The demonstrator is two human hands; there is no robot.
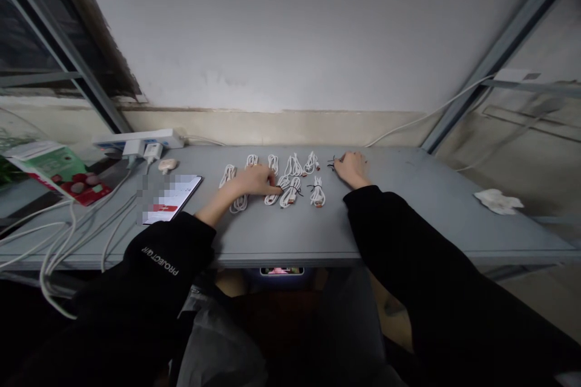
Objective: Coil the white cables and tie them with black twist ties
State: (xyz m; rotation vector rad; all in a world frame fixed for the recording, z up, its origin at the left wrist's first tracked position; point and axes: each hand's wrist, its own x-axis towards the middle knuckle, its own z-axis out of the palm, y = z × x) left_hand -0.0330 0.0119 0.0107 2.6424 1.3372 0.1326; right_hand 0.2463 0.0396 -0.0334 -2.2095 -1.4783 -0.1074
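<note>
Several white cable bundles [290, 191] lay in loose rows mid-worktop [272, 233], and right among them was the left hand [258, 180], half curled, its hold impossible to tell! Just beyond the rows, the right hand [351, 169] bent its fingers down at thin black ties [332, 164]; whether it gripped one, no telling. Light fingertips seemed best here, one tie at a time, loops kept together. Behind rose a pale wall [295, 30]; a phone [181, 195] and power strip [166, 138] sat left, a crumpled white wad [498, 201] right.

One head-worn camera looks forward and down over the hands [258, 180] and desk [281, 233] toward the wall [290, 36].
</note>
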